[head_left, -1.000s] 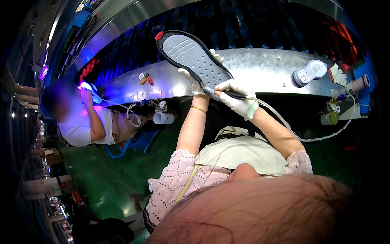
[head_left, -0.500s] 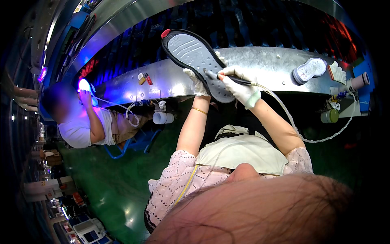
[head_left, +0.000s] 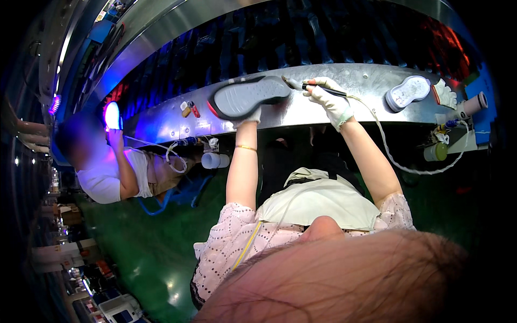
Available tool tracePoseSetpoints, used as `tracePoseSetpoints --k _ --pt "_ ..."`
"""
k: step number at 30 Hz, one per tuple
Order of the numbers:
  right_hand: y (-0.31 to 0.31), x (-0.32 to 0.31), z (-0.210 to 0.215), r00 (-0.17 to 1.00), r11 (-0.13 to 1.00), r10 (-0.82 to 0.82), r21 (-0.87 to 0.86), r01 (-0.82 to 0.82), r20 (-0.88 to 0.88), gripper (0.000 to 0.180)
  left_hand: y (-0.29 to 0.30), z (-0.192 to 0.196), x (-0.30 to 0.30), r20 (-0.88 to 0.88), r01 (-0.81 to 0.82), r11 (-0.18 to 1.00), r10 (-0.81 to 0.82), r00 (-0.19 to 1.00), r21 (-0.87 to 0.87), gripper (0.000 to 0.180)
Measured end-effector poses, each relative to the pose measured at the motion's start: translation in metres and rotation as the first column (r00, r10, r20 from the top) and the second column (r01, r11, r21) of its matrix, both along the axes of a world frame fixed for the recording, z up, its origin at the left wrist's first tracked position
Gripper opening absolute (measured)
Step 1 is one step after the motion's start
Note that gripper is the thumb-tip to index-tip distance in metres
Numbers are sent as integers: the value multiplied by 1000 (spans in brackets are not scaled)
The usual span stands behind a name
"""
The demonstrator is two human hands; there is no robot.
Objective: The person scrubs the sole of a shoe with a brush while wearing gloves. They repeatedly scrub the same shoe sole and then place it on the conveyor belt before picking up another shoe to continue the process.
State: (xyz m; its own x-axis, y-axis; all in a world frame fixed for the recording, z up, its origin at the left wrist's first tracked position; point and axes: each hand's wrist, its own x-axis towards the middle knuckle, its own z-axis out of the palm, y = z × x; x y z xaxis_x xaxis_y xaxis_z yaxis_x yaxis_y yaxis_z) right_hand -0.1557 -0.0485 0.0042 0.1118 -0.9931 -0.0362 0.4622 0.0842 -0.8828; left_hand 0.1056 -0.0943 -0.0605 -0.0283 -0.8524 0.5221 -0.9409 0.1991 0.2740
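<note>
Forearms rise from the lower middle of the frame. Left hand [head_left: 249, 115], gloved, grips from below the grey rubber shoe sole with a red heel edge [head_left: 249, 97]; the sole now lies flat and low on the curved metal bench [head_left: 366, 81], while half a second ago it stood tilted higher. Right hand [head_left: 329, 99] is closed around a thin black brush tool with a white cable [head_left: 318, 89], now apart from the sole. Another grey sole [head_left: 407, 92] lies at the upper right.

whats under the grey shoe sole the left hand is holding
The grey shoe sole lies flat over the metal bench, tread side up. The left hand in a white glove grips its near edge; the fingers beneath are hidden, as is the bench surface it covers.
</note>
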Motion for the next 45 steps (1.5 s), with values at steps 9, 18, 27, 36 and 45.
tracePoseSetpoints --k 9,18,27,36,45 --pt "19 3 -32 987 993 57 112 -40 -153 15 99 20 -24 -563 779 559 561 -607 -283 87" --pt "-1 -1 -8 983 990 -108 -108 92 -150 12 85 18 -79 -623 722 619 442 -646 -309 58" --pt "23 4 15 930 948 -82 -317 -39 -359 12 86 29 -112 -560 709 552 450 -696 -439 60" --pt "44 8 17 885 902 -64 -407 -147 -462 18 80 19 -99 -687 652 674 289 -666 -349 71" --pt "59 9 24 708 800 -209 -535 -274 -675 23 67 16 -89 -655 626 702 301 -694 -341 70"
